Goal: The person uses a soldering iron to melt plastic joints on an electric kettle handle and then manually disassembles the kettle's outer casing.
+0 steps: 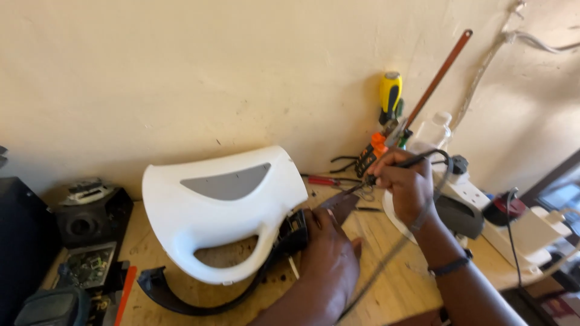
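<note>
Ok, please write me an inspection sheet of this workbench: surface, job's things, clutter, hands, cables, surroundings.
Surface: scuffed wooden bench.
Job's things: white plastic appliance housing with grey window, black part at its open end; thin black corded soldering iron.
Clutter: yellow-handled screwdriver, red-handled screwdriver, clear plastic bottle, black boxes, green circuit board.
Hands: left hand presses on the black part; right hand holds the iron like a pen.
Cables: iron's cord runs across the bench; white power strip with plugs.
Surroundings: cream wall, rust-coloured rod leaning on it.
</note>
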